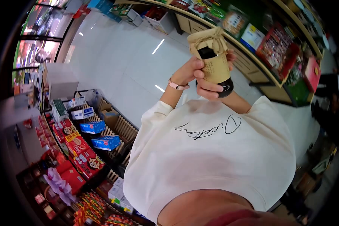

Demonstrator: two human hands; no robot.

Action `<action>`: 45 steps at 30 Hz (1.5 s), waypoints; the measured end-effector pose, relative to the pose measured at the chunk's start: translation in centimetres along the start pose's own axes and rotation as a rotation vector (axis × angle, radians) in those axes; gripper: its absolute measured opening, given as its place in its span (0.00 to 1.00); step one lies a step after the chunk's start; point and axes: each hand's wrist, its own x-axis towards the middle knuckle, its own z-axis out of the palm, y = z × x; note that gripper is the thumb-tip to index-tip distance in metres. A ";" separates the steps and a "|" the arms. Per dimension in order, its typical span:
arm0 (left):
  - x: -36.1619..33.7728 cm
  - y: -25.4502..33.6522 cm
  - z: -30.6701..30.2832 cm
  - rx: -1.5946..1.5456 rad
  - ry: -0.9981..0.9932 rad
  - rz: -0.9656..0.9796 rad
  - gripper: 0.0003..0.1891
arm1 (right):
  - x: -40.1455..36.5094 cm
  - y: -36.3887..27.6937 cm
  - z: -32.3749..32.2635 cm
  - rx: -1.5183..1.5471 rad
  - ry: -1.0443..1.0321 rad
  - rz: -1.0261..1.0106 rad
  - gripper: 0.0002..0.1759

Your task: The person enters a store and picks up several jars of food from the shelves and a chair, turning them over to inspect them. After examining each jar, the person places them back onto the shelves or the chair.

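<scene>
A dark glass jar (pixel 225 86) is held up in front of my chest, slightly tilted. Kraft paper covers its top, tied with twine (pixel 218 39), and a tan paper label (pixel 216 69) wraps its middle. My left hand (pixel 194 71), with a pink band on the wrist, is closed on the jar's left side. My right hand (pixel 231 58) grips the far right side; the jar hides much of it.
A display counter (pixel 260 77) with packaged foods runs along the upper right. Slatted shelves (pixel 118 126) at the left carry blue boxes (pixel 106 142) and red snack packs (pixel 79 147). Shiny tiled floor (pixel 120 60) lies between them. Glass doors (pixel 37 51) stand at the far left.
</scene>
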 end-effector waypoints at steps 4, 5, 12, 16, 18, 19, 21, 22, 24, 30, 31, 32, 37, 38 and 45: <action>-1.2 1.3 -12.0 0.099 0.194 0.029 0.39 | 2.5 -4.1 -4.4 -0.145 0.111 -0.072 0.45; -0.9 2.4 -12.9 0.100 0.224 0.106 0.37 | 3.2 -5.8 -5.2 -0.180 0.146 -0.022 0.46; 1.7 13.0 -19.1 0.410 0.407 -0.021 0.33 | 7.7 -16.6 -11.4 -0.226 0.306 0.096 0.40; 3.5 17.8 -24.5 0.411 0.609 0.196 0.29 | 12.9 -23.2 -14.7 -0.561 0.500 0.241 0.41; 3.8 20.3 -25.8 0.359 0.726 0.352 0.29 | 16.6 -24.5 -15.5 -0.784 0.697 0.248 0.41; 4.0 21.5 -26.4 0.393 0.768 0.401 0.29 | 18.2 -25.2 -16.5 -0.862 0.765 0.224 0.42; 4.5 24.4 -28.0 0.467 0.846 0.495 0.30 | 20.8 -27.6 -19.6 -1.011 0.765 0.253 0.42; 4.7 25.9 -28.8 0.487 0.875 0.512 0.31 | 22.1 -28.1 -20.8 -1.058 0.778 0.218 0.42; 4.7 28.5 -31.6 0.503 0.882 0.553 0.31 | 25.3 -29.5 -23.5 -1.166 0.792 0.133 0.41; 4.5 36.8 -42.2 0.664 0.865 0.587 0.31 | 32.3 -32.7 -34.2 -1.450 0.849 0.088 0.39; 4.7 38.5 -43.5 0.686 0.843 0.585 0.31 | 33.4 -33.6 -35.7 -1.512 0.868 0.103 0.39; 4.7 40.3 -44.6 0.708 0.823 0.574 0.31 | 34.4 -34.0 -37.4 -1.604 0.927 0.059 0.35; 6.1 48.1 -49.4 0.792 0.796 0.479 0.30 | 41.7 -37.0 -39.5 -1.705 1.099 -0.018 0.29; 6.6 48.9 -50.6 0.811 0.777 0.494 0.30 | 42.5 -37.5 -40.1 -1.745 1.151 -0.035 0.30; 10.9 54.0 -53.3 1.225 0.661 0.444 0.37 | 45.4 -41.0 -43.5 -1.786 1.305 -0.309 0.39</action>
